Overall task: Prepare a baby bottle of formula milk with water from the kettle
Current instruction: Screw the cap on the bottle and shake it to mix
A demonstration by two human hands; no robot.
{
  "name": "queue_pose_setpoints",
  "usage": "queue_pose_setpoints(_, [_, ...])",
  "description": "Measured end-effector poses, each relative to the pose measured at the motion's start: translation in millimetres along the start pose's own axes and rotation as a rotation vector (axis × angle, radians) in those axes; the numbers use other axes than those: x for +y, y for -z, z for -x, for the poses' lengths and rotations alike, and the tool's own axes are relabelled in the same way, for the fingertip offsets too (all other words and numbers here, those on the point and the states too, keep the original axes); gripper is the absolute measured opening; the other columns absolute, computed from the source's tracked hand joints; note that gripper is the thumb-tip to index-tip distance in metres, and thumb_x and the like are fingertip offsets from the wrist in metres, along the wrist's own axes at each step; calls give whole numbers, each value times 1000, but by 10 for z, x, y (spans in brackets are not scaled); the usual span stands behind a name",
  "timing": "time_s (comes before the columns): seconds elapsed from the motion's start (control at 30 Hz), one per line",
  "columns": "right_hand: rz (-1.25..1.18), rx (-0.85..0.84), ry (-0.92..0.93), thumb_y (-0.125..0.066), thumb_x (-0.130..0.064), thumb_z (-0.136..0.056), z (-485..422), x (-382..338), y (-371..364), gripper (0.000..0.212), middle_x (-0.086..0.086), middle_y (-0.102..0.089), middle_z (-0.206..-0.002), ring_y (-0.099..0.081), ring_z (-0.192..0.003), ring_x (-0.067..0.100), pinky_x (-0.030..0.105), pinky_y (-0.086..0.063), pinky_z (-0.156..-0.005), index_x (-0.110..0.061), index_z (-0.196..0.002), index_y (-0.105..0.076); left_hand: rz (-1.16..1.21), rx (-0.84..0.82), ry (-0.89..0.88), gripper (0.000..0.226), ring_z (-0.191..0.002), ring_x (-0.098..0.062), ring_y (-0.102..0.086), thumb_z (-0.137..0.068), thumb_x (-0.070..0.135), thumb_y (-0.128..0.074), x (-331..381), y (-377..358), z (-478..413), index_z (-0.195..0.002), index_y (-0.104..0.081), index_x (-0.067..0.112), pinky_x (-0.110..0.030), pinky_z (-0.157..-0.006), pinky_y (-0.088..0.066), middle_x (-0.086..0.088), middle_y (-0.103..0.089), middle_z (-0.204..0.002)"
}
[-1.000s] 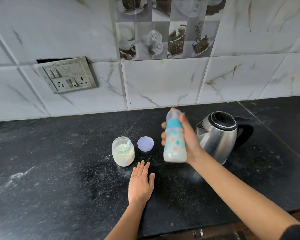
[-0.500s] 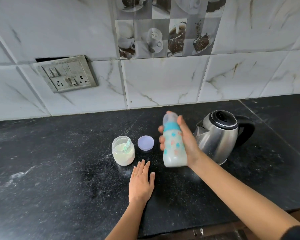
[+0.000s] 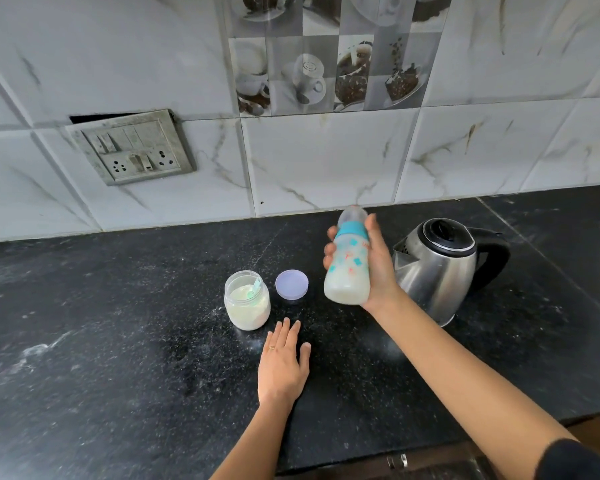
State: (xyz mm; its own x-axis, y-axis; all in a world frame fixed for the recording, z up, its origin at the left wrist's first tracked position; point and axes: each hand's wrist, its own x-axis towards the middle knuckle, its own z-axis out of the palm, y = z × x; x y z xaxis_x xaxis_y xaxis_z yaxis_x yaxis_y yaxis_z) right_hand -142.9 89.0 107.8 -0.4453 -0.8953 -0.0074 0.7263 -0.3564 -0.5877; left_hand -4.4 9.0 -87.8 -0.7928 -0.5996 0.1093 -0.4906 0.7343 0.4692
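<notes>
Right hand (image 3: 378, 268): grips baby bottle (image 3: 349, 268) of milky liquid, held above counter (image 3: 101, 341).
Left hand (image 3: 283, 365): flat on counter.
Kettle (image 3: 437, 271): right of bottle.
Powder jar (image 3: 246, 301): left, lid (image 3: 291, 284) just beside.

Jar (image 3: 246, 301) left of lid (image 3: 291, 284); kettle (image 3: 437, 268) right, on counter (image 3: 118, 341).

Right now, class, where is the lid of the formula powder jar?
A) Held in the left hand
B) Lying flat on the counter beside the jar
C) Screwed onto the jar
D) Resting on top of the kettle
B: the round lilac lid lies flat on the black counter, just right of the open jar.
</notes>
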Motion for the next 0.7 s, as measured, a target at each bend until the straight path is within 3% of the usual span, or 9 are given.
queue_pose_setpoints(0.1, [45, -65, -41, -79, -55, -64, 49, 50, 27, 49, 2, -63, -85, -62, -62, 16, 28, -54, -56, -17, -93, -73, 3, -2, -3, 53, -147, -8, -5, -101, 44, -28, -5, 8, 6, -150, -25, 24, -21, -117, 7, 4, -16, -159])
queue_pose_setpoints(0.2, [154, -133, -61, -54, -55, -83, 199, 129, -6, 39, 5, -61, -90, -61, -62, 19, 30, -53, -56, -32, -112, -64, -4, -5, -5, 53, -147, -8, -6, -101, 44, -28, -7, -2, 3, -150, -25, 24, -21, -116, 8, 4, -17, -159])
queue_pose_setpoints(0.27, [111, -29, -35, -41, -57, -87, 141, 43, -51, 45, 2, -62, -84, -60, -58, 16, 27, -52, -52, -26, -93, -73, 6, 2, -5, 53, -147, -9, -7, -101, 43, -30, -6, 1, 7, -150, -27, 23, -21, -116, 6, 3, -18, -159])
queue_pose_setpoints(0.37, [5, 122, 48, -42, -59, -88, 20, -61, -41, 57, 1, -61, -76, -59, -55, 14, 24, -51, -50, -16, -71, -75, 7, 3, -7, 53, -147, -9, -8, -101, 43, -31, -5, -1, 9, -150, -28, 23, -21, -116, 6, 3, -19, -158])
queue_pose_setpoints(0.53, [149, -68, -69, -37, -57, -87, 215, 152, -14, 43, 5, -61, -88, -59, -61, 19, 29, -52, -54, -33, -111, -64, 10, 2, -4, 53, -147, -8, -7, -101, 43, -31, -1, 9, 2, -150, -27, 24, -20, -116, 8, 4, -19, -158])
queue_pose_setpoints(0.57, [136, -68, -67, -38, -57, -87, 200, 131, -21, 44, 5, -61, -88, -59, -61, 19, 29, -53, -54, -32, -111, -64, 9, 5, -6, 53, -147, -8, -7, -101, 43, -30, 2, 10, 3, -150, -27, 24, -20, -116, 8, 4, -19, -158])
queue_pose_setpoints(0.7, [-23, 136, 22, -45, -62, -88, 8, -2, -14, 59, 2, -63, -76, -60, -55, 15, 25, -52, -50, -12, -75, -74, 19, 6, -7, 52, -147, -9, -8, -101, 42, -31, 1, 18, 10, -150, -28, 23, -21, -117, 6, 4, -19, -158])
